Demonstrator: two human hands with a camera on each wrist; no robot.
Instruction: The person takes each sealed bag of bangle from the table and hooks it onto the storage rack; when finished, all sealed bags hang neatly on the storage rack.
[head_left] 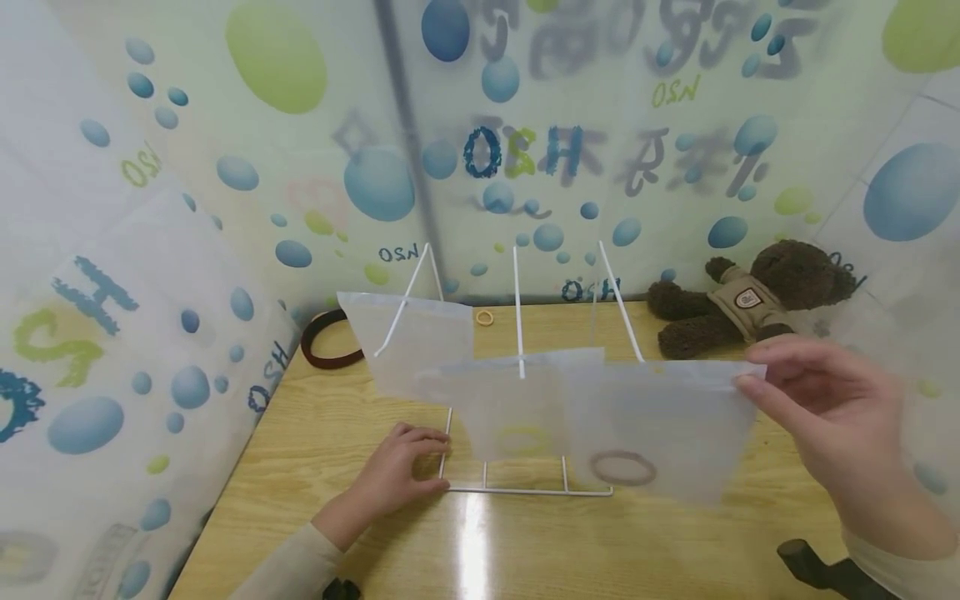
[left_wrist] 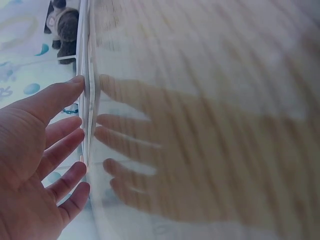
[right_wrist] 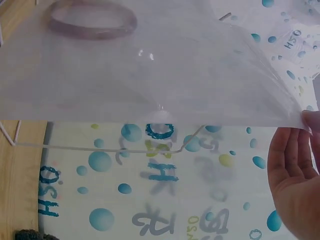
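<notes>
A white wire rack [head_left: 528, 492] stands on the wooden table, with three upright prongs. Translucent bags hang from it: a left bag [head_left: 420, 358], a middle bag [head_left: 487, 408] with a yellow ring [head_left: 523, 440] inside, and a right bag [head_left: 682, 417] holding a brownish ring [head_left: 622, 468]. My right hand [head_left: 855, 425] pinches the right bag's upper outer corner between thumb and fingers. At the rack's base, my left hand [head_left: 393, 471] touches the left side with fingertips and thumb. In the left wrist view, the fingers of my left hand [left_wrist: 40, 150] are extended, mirrored in the glossy tabletop.
A brown teddy bear [head_left: 750, 296] lies at the back right of the table [head_left: 300, 500]. Behind the rack are a dark brown band [head_left: 318, 360] at left and a small orange ring [head_left: 484, 317]. A bubble-patterned curtain [head_left: 315, 167] surrounds the table.
</notes>
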